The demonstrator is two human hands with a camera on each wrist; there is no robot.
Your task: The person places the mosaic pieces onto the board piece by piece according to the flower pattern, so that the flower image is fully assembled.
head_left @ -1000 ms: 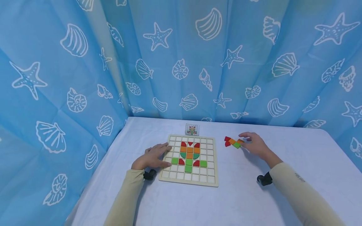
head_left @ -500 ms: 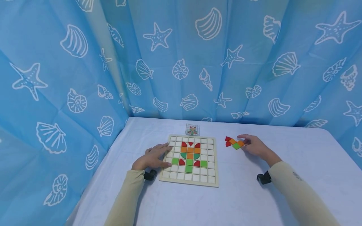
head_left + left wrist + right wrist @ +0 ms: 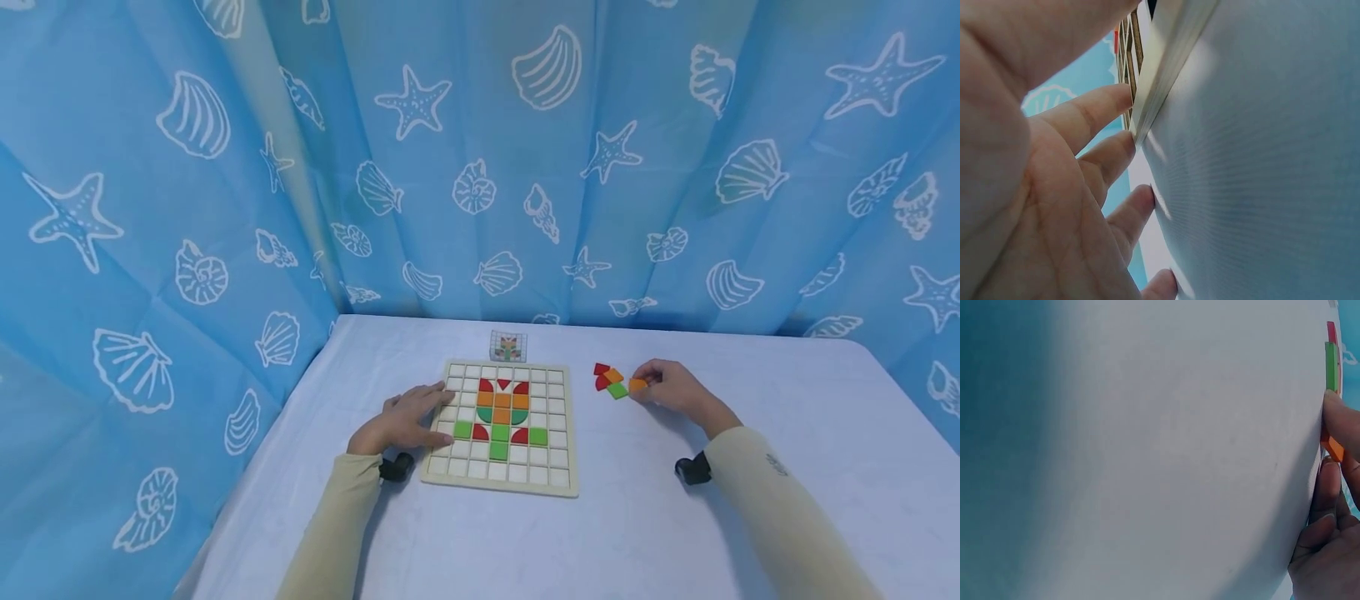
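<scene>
My left hand (image 3: 405, 418) rests at the left edge of a wooden grid board (image 3: 498, 487), its thumb and fingertips over the rim. In the left wrist view its fingers (image 3: 1088, 115) are spread, two at the board's side and two lower, near the cloth. Tiles in red, orange and green form a tulip-like figure on the board. Right of the board, my right hand (image 3: 675, 390) pinches an orange tile (image 3: 637, 384) between thumb and finger, close over the table. Beside it lie a green tile (image 3: 617, 391), another orange tile (image 3: 613, 376) and two red tiles (image 3: 602, 368).
A small pattern card (image 3: 508, 346) with a similar figure stands behind the board. White cloth covers the table (image 3: 600, 542). A blue curtain (image 3: 450, 225) with shell and starfish prints hangs behind and at the left.
My right hand has drawn the orange tile slightly to the right, apart from the small pile, and now pinches it. The green tile has shifted a little left. My left hand has stayed in place.
</scene>
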